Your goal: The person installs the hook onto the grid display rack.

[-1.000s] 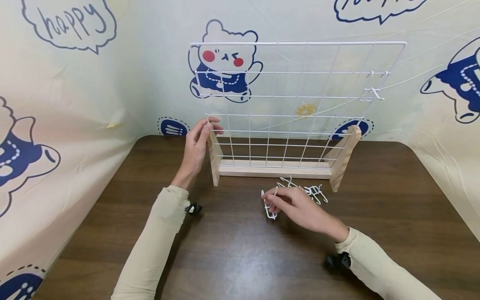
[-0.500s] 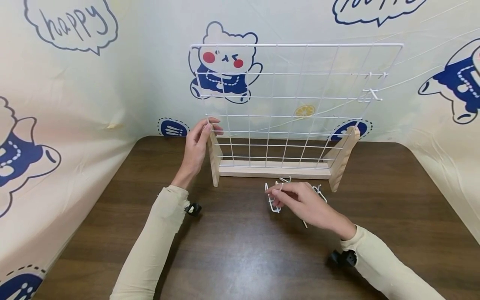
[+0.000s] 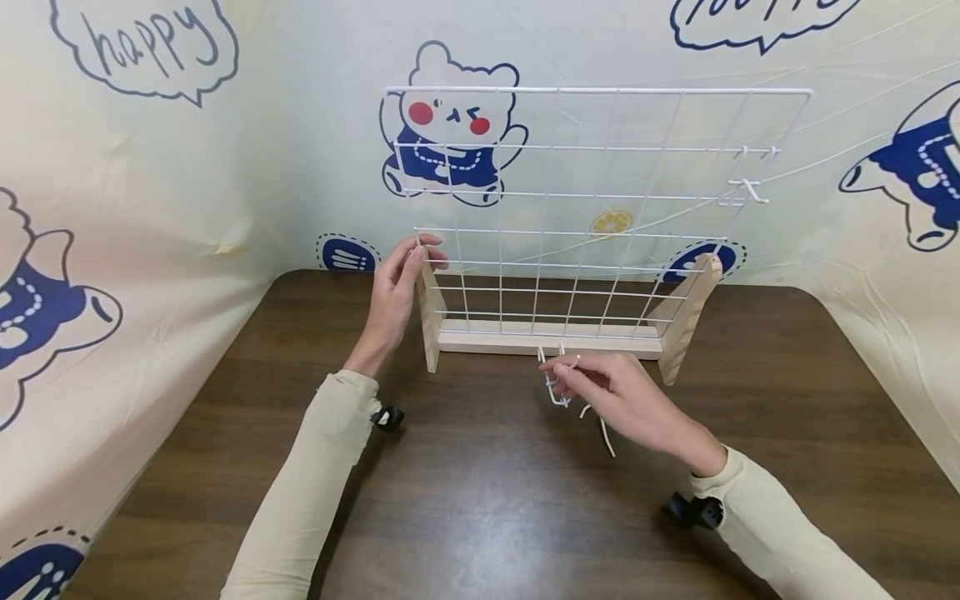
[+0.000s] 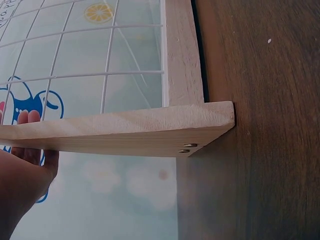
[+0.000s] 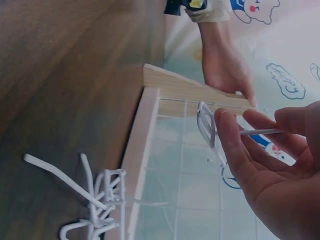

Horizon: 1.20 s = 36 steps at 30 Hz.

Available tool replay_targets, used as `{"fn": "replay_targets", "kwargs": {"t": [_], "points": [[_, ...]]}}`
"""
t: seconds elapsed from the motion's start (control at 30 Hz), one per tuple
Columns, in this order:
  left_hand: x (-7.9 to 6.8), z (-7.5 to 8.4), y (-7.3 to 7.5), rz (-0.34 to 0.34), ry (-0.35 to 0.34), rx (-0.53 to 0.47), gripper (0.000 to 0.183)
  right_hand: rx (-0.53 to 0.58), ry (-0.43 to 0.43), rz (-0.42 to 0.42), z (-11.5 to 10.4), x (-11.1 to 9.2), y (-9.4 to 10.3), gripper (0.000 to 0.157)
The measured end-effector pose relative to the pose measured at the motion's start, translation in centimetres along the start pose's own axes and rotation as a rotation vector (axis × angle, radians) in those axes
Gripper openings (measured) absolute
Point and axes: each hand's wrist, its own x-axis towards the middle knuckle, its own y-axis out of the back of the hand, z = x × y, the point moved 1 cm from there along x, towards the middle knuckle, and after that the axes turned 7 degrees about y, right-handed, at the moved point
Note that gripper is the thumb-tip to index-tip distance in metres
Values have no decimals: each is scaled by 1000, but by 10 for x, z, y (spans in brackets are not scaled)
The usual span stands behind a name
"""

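Note:
A white wire grid stands in a wooden stand. My left hand grips the top of the stand's left side post, with fingers behind it and thumb in front. Low in front of the stand, my right hand pinches a white wire hook by its prong between thumb and fingers. The hook's frame points away from the palm in the right wrist view. Below that hand lies a tangle of white hooks, mostly hidden behind it in the head view.
Another white hook hangs on the grid's upper right. The brown table carries everything. Behind it hangs a pale cloth printed with cartoon bears. Two screw heads show on the left post's outer face.
My right hand has moved away from my body, toward the stand's base, with the hook in its fingers. The left hand keeps its hold on the post.

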Motion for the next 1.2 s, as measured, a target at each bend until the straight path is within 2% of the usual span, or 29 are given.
{"fn": "replay_targets", "kwargs": {"t": [0.37,0.63,0.73,0.9,1.2], "points": [[-1,1,0,3,-5,-4,31,-5,28,73,-9,5,14,22],[-7,26,-7,-6,-4,5,31,-6,113,140,-17,7,22,24],[-5,20,-5,-4,-6,6,31,-18,121,154,-19,8,25,25],[-1,1,0,0,-1,7,31,-32,137,173,-24,11,30,26],[0,-1,1,0,-22,-2,31,-38,173,204,-33,19,39,28]]}}
